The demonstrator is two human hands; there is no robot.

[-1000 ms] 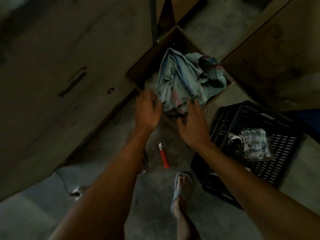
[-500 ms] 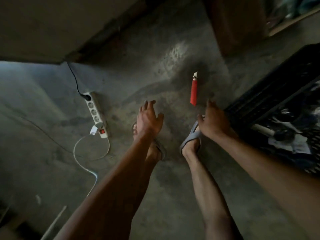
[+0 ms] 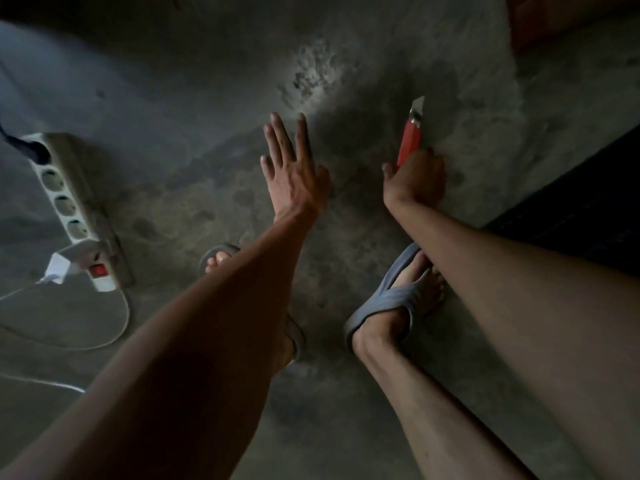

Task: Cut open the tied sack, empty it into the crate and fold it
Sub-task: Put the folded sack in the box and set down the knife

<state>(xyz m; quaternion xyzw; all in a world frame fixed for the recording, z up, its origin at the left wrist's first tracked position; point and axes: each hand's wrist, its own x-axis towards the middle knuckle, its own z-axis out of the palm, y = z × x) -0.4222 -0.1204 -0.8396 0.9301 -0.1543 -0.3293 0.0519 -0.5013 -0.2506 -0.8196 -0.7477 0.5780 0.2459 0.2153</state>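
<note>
Cutter now in hand; sack and crate out of sight.

Nearest, two bare feet in grey rubber slip-on sandals (image 3: 391,299) planted on the stained grey concrete floor (image 3: 214,98), forearms reaching down past them. Left hand (image 3: 294,171) spread flat, fingers straight, holding nothing, hovering just off the floor. Right hand (image 3: 414,178) has closed round the butt of the red-handled utility knife (image 3: 410,140), which half a second ago lay free on the floor with that hand short of it; the bare blade sticks out beyond the knuckles, pointing away from the person. White multi-socket power strip (image 3: 74,209) with trailing cables well off to the left. A second back both hands were at a bundle of cloth in a cardboard box; neither tied sack nor crate shows plainly now, only a dark edge at far right. Reads as tool fetched, cutting not yet begun.
</note>
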